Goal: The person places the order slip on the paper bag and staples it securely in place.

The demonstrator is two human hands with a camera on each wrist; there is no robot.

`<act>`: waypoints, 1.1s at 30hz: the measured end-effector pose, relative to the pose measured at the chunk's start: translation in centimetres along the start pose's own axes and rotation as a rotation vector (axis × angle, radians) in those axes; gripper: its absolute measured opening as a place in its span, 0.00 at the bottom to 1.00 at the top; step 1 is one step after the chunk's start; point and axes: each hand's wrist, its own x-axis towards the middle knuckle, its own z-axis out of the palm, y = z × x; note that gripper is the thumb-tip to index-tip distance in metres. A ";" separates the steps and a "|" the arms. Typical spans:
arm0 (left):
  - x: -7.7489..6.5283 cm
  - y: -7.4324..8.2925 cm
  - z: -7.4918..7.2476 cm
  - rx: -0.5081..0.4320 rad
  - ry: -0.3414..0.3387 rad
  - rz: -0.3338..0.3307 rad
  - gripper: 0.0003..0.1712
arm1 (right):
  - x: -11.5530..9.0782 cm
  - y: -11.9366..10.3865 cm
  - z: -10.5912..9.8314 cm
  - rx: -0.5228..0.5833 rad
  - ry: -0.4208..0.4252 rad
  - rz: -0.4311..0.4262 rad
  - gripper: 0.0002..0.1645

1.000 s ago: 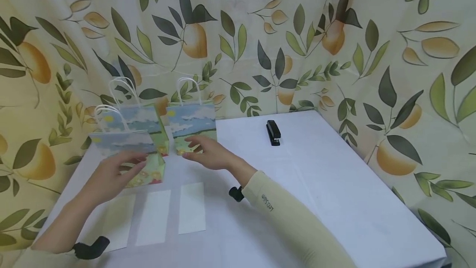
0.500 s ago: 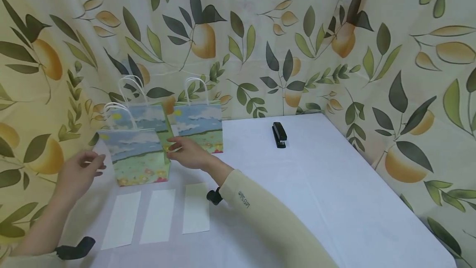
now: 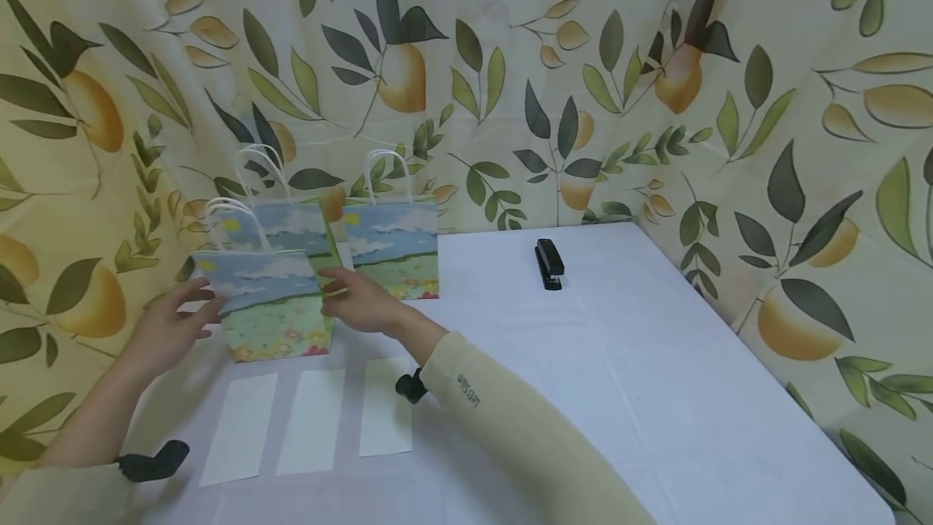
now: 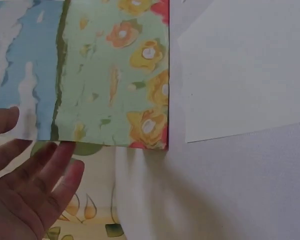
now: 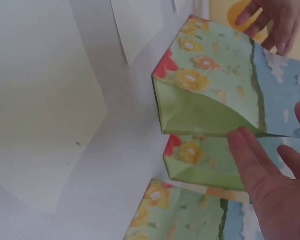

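A paper gift bag [image 3: 275, 310] printed with sky and flowers stands upright at the front of three such bags, its white handles up. My left hand [image 3: 166, 326] is at its left edge; in the left wrist view the fingers [image 4: 60, 162] are loosely spread along that edge, the thumb over the printed face. On the other side, my right hand [image 3: 364, 303] has its fairly straight fingertips [image 5: 238, 137] against the green side panel [image 5: 195, 112], which folds inward. Neither hand has its fingers curled round the bag.
Behind stand two matching gift bags, one at the left [image 3: 291, 221] and one to its right [image 3: 397, 237]. Three white paper cards [image 3: 239, 428] lie in a row nearer me. A black stapler [image 3: 549, 264] sits farther right on the white-covered table [image 3: 619, 379], before a leaf-patterned curtain [image 3: 481, 152].
My left hand first swung left off the front bag's face, then came back to its left edge. My right hand moved left from the right-hand bag to the front bag's right side.
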 end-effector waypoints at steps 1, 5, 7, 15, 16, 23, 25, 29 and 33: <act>0.0 0.0 0.1 -0.001 0.002 0.002 0.34 | 0.0 0.0 0.0 0.001 -0.001 -0.002 0.36; 0.1 0.2 0.2 0.021 0.040 0.002 0.30 | 0.0 0.1 0.1 -0.002 0.000 -0.002 0.35; 0.2 0.4 0.3 0.051 0.067 -0.001 0.28 | -0.1 0.1 0.1 -0.005 -0.001 -0.004 0.35; 0.4 1.6 0.5 0.139 0.144 -0.020 0.24 | -1.1 -0.2 -0.4 0.004 -0.011 -0.008 0.34; 0.5 1.7 0.6 0.136 0.153 -0.023 0.24 | -1.2 -0.3 -0.6 -0.002 -0.008 -0.011 0.34; 0.5 2.9 1.1 0.091 0.180 -0.033 0.27 | -2.7 -0.8 -1.8 -0.039 0.027 -0.011 0.32; 0.5 3.5 1.4 0.085 0.181 -0.031 0.26 | -3.1 -0.8 -2.4 -0.047 0.043 -0.001 0.31; 0.9 4.8 2.3 0.050 0.188 0.003 0.24 | -3.9 -0.5 -3.8 -0.060 0.074 -0.001 0.31; 1.6 6.1 3.3 0.004 0.192 0.053 0.22 | -4.8 -0.1 -5.5 -0.053 0.105 -0.014 0.30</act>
